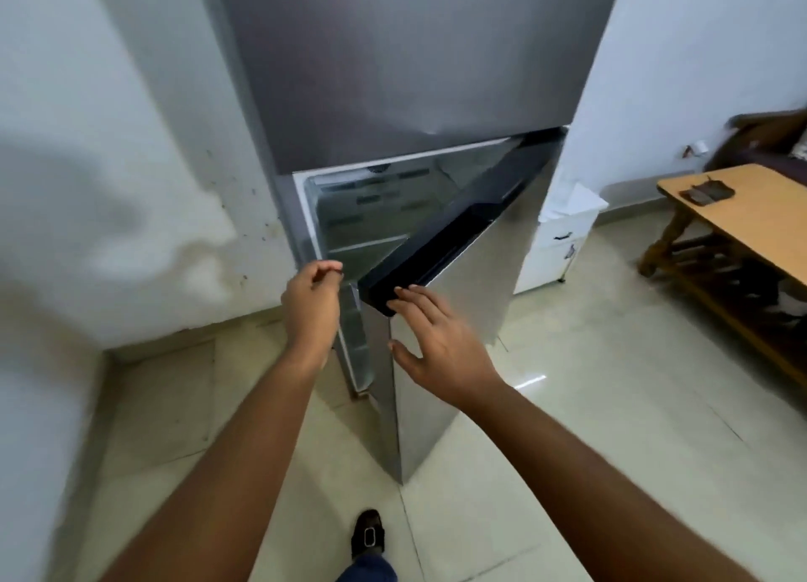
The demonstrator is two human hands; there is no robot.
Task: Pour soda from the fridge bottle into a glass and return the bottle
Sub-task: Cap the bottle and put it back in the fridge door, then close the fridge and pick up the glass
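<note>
A tall grey fridge stands in front of me against the wall. Its lower door is swung partly outward, with a dark top edge. Pale shelves show through the gap; I see no bottle or glass. My left hand hovers at the gap beside the door's corner, fingers curled, holding nothing. My right hand is spread flat against the outer face of the door, fingertips at its top corner.
A stained white wall closes in on the left. A small white cabinet stands right of the fridge. A wooden table with a dark object on it is at the far right. My foot is on the tiled floor.
</note>
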